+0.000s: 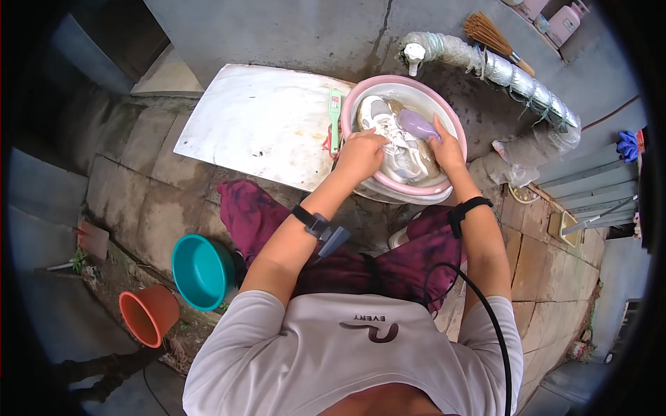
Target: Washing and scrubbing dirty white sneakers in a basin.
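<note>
A white sneaker [398,145] with grey panels lies in a pink-rimmed basin [459,122] that holds cloudy water. The fingers of my left hand [362,153] are closed on the sneaker's near side by the laces; the fingertips are partly hidden. In my right hand [448,150] is the end of a purple scrub brush [416,125], held against the shoe's upper; its bristle side faces away from me. Something brown shows beside the toe, too covered to tell.
A white board [260,125] extends left of the basin, with a light green plastic tool [334,112] at its edge. Beyond the rim hangs a white tap [414,53] on a plastic-wrapped pipe [499,73], with a whisk broom [486,32]. A teal bucket [202,273] and orange bucket [151,314] stand lower left.
</note>
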Action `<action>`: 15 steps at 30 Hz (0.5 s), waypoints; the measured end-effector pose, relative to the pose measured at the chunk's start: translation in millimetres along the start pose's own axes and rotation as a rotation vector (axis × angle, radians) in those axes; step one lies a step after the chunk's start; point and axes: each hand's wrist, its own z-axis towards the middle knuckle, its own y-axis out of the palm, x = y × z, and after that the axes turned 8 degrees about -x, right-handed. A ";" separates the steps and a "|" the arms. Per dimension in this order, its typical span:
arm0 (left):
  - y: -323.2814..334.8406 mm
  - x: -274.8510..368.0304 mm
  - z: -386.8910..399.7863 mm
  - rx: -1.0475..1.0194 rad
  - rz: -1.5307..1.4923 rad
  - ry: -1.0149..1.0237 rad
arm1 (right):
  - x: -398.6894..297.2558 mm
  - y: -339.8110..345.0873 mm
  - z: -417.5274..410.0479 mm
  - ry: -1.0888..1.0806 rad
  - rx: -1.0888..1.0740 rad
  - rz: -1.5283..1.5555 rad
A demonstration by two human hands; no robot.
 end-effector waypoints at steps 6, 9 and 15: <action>-18.6 2.0 -22.3 -0.249 0.013 0.000 | 21.1 17.6 11.8 -0.120 0.519 -0.466; -18.1 4.7 -31.2 -0.330 0.006 0.089 | 9.8 23.7 10.5 -0.318 0.473 -0.394; -19.5 9.2 -44.5 -0.331 0.058 0.150 | 31.0 24.6 39.1 0.079 -0.166 -0.038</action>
